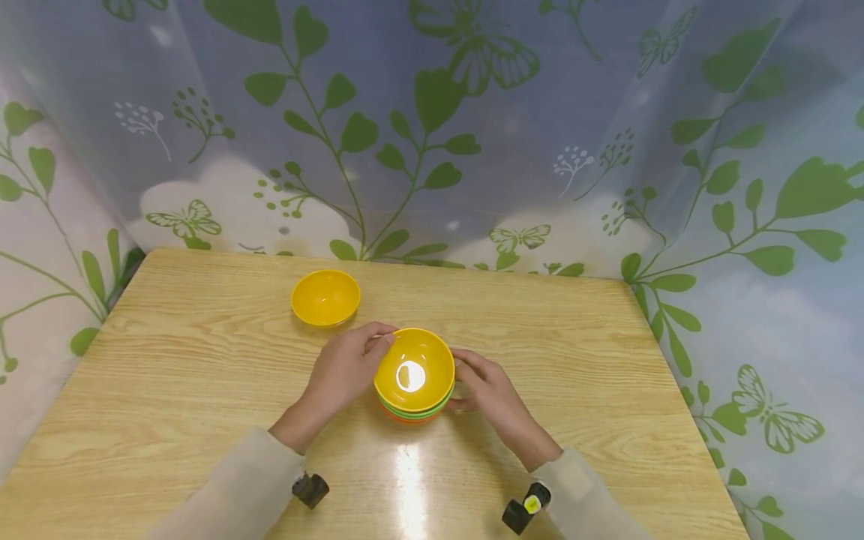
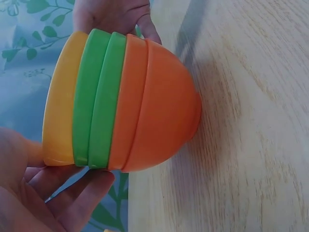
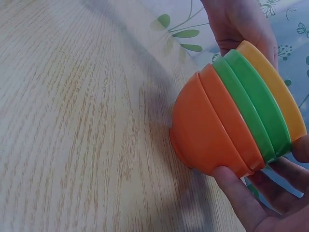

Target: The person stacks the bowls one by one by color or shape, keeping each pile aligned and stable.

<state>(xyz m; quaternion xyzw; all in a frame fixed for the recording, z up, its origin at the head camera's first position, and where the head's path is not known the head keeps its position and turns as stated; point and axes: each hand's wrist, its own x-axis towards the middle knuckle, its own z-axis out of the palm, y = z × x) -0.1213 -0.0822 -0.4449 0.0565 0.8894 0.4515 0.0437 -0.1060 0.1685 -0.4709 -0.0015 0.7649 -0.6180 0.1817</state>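
Observation:
A nested stack of bowls sits between the two hands: a yellow bowl (image 1: pixel 425 352) on top, two green bowls (image 2: pixel 104 96) beneath it and two orange bowls (image 2: pixel 164 106) at the bottom. My left hand (image 1: pixel 344 366) grips the stack's left side, thumb at the yellow rim and fingers along the green and orange edges. From the right, my right hand (image 1: pixel 496 397) holds the same stack, with one finger against the lower orange bowl in the right wrist view. Whether the bottom bowl's foot touches the table I cannot tell.
Another yellow bowl (image 1: pixel 325 298) stands upright near the table's back edge, left of the stack. The wooden table (image 1: pixel 574 337) meets a curtain (image 1: pixel 526 165) printed with leaves and butterflies at the back and sides.

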